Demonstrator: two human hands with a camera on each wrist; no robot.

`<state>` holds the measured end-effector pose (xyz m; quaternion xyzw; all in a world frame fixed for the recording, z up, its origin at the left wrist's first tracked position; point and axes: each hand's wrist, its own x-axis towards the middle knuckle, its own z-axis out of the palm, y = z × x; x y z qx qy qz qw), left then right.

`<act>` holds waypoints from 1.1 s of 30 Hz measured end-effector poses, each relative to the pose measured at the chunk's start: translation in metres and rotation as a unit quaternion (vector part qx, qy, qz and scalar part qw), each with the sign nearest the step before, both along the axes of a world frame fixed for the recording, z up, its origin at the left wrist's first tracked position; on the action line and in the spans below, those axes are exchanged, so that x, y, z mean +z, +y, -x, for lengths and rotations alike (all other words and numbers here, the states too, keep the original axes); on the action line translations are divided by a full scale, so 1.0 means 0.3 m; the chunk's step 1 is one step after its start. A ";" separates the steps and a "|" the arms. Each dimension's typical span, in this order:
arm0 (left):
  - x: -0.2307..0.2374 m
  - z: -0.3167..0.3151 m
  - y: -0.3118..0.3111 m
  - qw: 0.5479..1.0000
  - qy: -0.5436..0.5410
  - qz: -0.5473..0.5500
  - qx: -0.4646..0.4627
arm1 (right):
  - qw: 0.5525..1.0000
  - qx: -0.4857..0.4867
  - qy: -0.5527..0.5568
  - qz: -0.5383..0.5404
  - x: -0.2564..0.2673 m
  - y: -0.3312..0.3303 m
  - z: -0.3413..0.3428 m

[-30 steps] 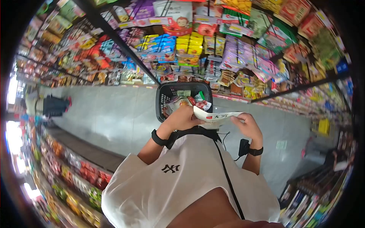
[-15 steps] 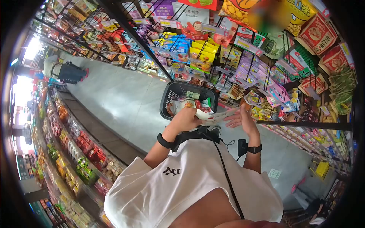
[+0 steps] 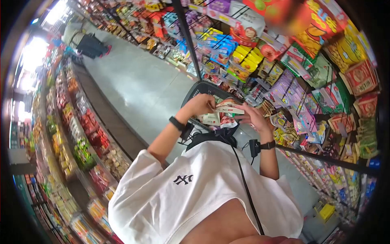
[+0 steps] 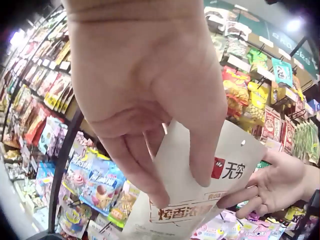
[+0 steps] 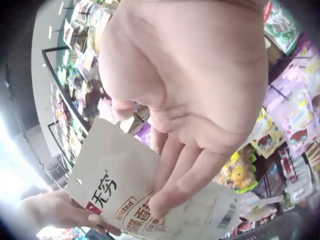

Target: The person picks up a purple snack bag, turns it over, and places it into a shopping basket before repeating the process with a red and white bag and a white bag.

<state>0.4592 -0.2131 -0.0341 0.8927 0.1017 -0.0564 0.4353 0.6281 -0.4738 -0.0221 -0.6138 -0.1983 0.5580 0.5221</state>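
My left hand [image 3: 202, 104] pinches a cream snack pouch [image 4: 240, 145] between thumb and fingers, over a dark shopping basket [image 3: 190, 94]. The pouch bears black characters, a red mark and brown print, with a small hang hole near one corner. From the other side my right hand [image 3: 255, 118] touches it, its fairly straight fingers [image 5: 172, 192] lying against the printed face. In the head view the pouch is seen nearly edge-on. A red and white pack [image 3: 230, 123] lies in the basket below, partly hidden by the hands and pouch.
Shelves of hanging snack bags [image 3: 248, 57] run along the front and right side. On the left stands a long display [image 3: 87, 134] of packaged goods. Farther up the aisle [image 3: 134, 73] is another person [image 3: 87, 42]. A yellow object [image 3: 326, 211] stands at lower right.
The head view has turned, so the shelves and basket appear farther right. My right hand has loosened its hold on the pouch edge, its fingers now straighter against it. The left hand keeps its hold.
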 end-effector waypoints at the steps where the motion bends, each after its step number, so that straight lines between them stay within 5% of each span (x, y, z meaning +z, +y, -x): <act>1: -0.047 -0.012 0.033 0.999 0.031 -0.021 -0.019 | 1.000 0.014 0.018 -0.001 -0.075 0.025 -0.009; 5: -0.245 -0.009 0.112 0.987 0.155 0.042 -0.007 | 0.994 0.012 0.101 0.047 -0.365 0.117 0.016; 7: -0.498 0.058 0.071 0.980 0.180 -0.072 -0.056 | 0.992 -0.007 0.124 0.029 -0.601 0.118 0.048; 8: -0.655 0.072 0.084 0.980 0.176 -0.074 -0.052 | 0.987 -0.106 0.104 0.059 -0.730 0.133 0.131; 12: -1.073 0.168 0.029 0.979 0.193 -0.002 0.066 | 0.967 -0.120 0.166 0.152 -1.028 0.110 0.242; 15: -1.129 0.169 -0.055 0.967 0.190 -0.005 0.171 | 0.979 -0.146 0.083 0.119 -1.365 0.055 0.304; 19: -1.311 0.287 -0.217 0.961 0.234 0.060 0.136 | 0.960 -0.133 0.020 0.245 -1.428 0.020 0.329; 20: -1.326 0.315 -0.235 0.956 0.265 0.067 0.103 | 0.957 -0.100 -0.041 0.269 -1.481 -0.003 0.343; 26: -1.306 0.451 -0.189 0.898 0.410 0.094 -0.130 | 0.931 -0.088 -0.011 0.354 -1.388 -0.050 0.378; 27: -1.138 0.412 -0.147 0.918 0.376 0.093 -0.080 | 0.930 -0.069 -0.023 0.362 -1.402 -0.067 0.362; 28: -1.025 0.363 -0.109 0.930 0.349 0.081 -0.076 | 0.918 -0.184 -0.010 0.351 -1.328 -0.060 0.381; 30: -0.881 0.328 -0.075 0.972 0.204 0.111 0.039 | 0.926 -0.240 0.074 0.282 -1.306 -0.111 0.342; 33: -0.566 0.241 -0.024 0.980 0.176 0.089 0.037 | 0.913 -0.315 0.044 0.256 -1.197 -0.148 0.291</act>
